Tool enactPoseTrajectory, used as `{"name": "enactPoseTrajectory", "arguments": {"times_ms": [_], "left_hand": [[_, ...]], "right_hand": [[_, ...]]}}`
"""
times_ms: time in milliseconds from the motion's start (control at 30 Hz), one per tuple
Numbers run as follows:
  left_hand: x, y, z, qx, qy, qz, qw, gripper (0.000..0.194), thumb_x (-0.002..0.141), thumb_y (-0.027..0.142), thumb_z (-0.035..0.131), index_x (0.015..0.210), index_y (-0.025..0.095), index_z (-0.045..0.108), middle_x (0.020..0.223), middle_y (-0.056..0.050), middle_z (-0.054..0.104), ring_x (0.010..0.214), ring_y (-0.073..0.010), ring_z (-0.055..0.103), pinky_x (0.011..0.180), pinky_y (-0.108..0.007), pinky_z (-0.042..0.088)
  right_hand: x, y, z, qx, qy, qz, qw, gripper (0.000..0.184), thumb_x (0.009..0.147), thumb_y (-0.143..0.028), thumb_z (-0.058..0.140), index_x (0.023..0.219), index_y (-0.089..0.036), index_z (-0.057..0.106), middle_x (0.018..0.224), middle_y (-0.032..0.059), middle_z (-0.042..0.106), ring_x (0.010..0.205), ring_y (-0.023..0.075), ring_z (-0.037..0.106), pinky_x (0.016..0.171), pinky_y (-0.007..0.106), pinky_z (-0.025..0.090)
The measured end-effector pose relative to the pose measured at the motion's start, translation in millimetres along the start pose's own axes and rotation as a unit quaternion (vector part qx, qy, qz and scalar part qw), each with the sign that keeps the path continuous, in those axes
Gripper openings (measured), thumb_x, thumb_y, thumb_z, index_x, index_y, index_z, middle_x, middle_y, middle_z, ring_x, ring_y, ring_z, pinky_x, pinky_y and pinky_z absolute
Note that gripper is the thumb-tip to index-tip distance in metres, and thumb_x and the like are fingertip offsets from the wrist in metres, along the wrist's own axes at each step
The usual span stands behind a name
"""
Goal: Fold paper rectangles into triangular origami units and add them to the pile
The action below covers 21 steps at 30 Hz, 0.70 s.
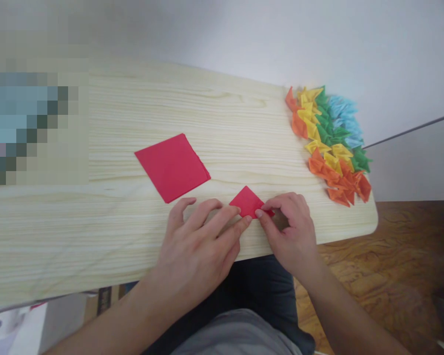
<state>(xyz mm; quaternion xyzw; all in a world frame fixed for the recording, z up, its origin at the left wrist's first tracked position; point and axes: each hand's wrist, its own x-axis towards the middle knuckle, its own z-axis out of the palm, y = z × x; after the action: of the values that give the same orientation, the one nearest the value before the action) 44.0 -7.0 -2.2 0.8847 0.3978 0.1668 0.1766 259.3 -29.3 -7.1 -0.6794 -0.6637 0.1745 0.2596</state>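
Head view shows small, folded red paper (247,199).

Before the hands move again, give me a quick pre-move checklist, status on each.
1. Left hand steadying the small red paper: ok, fingertips at its left side.
2. Right hand on the same paper: ok, thumb and finger at its right side.
3. Red sheets apart from the small paper: ok, a gap of bare table between.
4. Red sheets squared up: not ok, layers look slightly offset along the right edge.
5. Folded coloured pieces apart from the right hand: ok, at the table's right end.
6. Crease alignment: cannot tell, fingers cover part of it.
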Motion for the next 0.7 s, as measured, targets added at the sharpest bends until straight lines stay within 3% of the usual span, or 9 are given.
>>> {"name": "enactPoseTrajectory", "arguments": {"times_ms": [167, 300, 700], "left_hand": [[-8.0, 16.8, 4.3, 0.03, 0.02, -0.028, 0.999, 0.038, 0.098, 0.027, 0.062, 0.136, 0.031, 0.067, 0.123, -0.005, 0.076, 0.119, -0.0322, 0.064, 0.11, -0.061, 0.034], [-12.5, 34.1, 7.1, 0.027, 0.026, -0.075, 0.996, 0.044, 0.097, 0.03, 0.064, 0.141, 0.027, 0.064, 0.129, -0.01, 0.074, 0.121, -0.0349, 0.064, 0.111, -0.064, 0.03], [-13.7, 54.9, 8.1, 0.042, 0.001, -0.097, 0.994, 0.047, 0.102, 0.034, 0.056, 0.147, 0.021, 0.059, 0.128, -0.013, 0.072, 0.12, -0.0355, 0.061, 0.107, -0.063, 0.031]], "right_hand": [[7.5, 5.4, 2.7, -0.033, 0.025, -0.043, 0.998, 0.005, 0.092, -0.03, 0.077, 0.096, -0.029, 0.075, 0.101, 0.0057, 0.064, 0.102, 0.0283, 0.059, 0.093, 0.05, 0.048], [6.8, 7.1, 6.7, -0.048, 0.062, -0.052, 0.996, 0.01, 0.092, -0.036, 0.077, 0.096, -0.027, 0.075, 0.095, 0.006, 0.064, 0.098, 0.0281, 0.059, 0.092, 0.049, 0.048], [7.8, 7.4, 5.8, 0.001, 0.045, -0.015, 0.999, 0.003, 0.093, -0.029, 0.077, 0.094, -0.027, 0.075, 0.097, 0.0028, 0.075, 0.101, 0.027, 0.062, 0.095, 0.045, 0.046]]}}
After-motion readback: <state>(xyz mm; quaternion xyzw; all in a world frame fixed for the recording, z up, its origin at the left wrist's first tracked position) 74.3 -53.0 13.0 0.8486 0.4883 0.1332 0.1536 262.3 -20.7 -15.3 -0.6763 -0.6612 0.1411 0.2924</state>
